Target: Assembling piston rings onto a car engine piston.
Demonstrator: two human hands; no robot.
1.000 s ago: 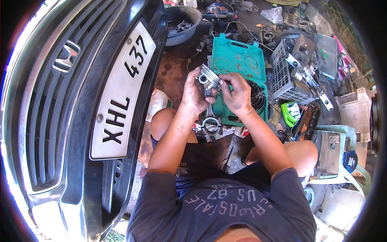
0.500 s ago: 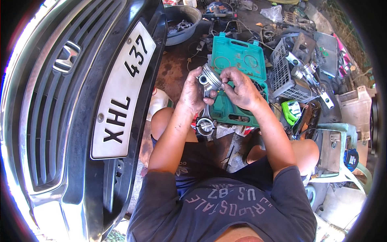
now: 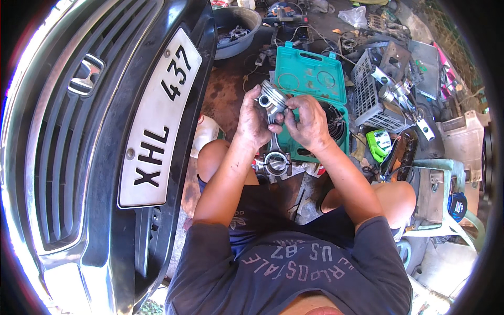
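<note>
Head view: a silver metal piston with grooved bands (image 3: 274,96) is in the left hand (image 3: 253,122), whose fingers wrap around it and the rod below, thumb up along its left side. The right hand (image 3: 311,123) has its fingers bent inward, the tips of its thumb and index finger close together at the piston's right edge; whether those 2 tips pinch anything, I cannot tell. From below the left fingertips, a grey metal connecting rod (image 3: 274,143) hangs down to a wide round open end.

Just behind the fingers of both hands lies an open teal plastic case (image 3: 310,71), its lid beyond the fingertips and coiled black rings (image 3: 336,124) in its base, to the right of the right fingers. Farther right of them stands a grey plastic lattice crate (image 3: 367,97), with at least 2 silver metal pistons with rods (image 3: 403,94) on it. A bright green and white package (image 3: 379,146) sits lower right of the right fingers. Well beyond the left fingers is a round grey plastic basin (image 3: 242,48); well to their left, a black car front (image 3: 118,126).
</note>
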